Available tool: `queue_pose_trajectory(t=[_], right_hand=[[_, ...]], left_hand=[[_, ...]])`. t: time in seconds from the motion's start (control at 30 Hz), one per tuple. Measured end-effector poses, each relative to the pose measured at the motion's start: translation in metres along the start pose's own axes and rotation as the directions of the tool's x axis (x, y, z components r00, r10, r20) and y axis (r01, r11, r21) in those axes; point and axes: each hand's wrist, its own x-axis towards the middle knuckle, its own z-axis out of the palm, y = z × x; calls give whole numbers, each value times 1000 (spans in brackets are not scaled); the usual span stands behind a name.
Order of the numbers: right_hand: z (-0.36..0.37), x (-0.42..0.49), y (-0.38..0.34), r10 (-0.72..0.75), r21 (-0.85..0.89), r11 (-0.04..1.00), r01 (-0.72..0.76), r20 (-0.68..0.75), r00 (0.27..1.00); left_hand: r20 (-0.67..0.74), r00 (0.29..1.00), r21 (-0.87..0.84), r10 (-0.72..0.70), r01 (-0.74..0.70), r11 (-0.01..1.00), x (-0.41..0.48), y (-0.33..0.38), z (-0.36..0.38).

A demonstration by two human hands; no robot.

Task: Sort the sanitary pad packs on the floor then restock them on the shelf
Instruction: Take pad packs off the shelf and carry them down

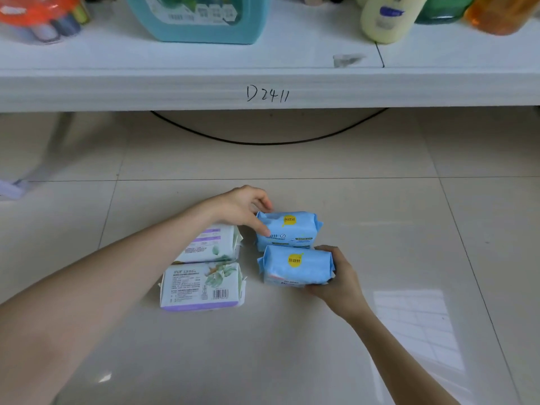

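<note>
Blue packs gripped: left hand, right hand.

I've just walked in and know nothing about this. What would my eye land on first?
Two bright blue packs sit on the tiled floor, one behind the other: the left hand grips the far blue pack and the right hand grips the near blue pack. Just left of them lie two white packs. Above, the white shelf has D2411 handwritten on its edge and a big teal jug on top.
</note>
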Motion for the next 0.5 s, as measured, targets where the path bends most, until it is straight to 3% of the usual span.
queue_pose_trajectory(t=[0.5], right_hand=[[15, 9, -3, 7, -47, 999, -7, 16, 1000]], left_hand=[[38, 999, 41, -6, 4, 999, -8, 4, 3]])
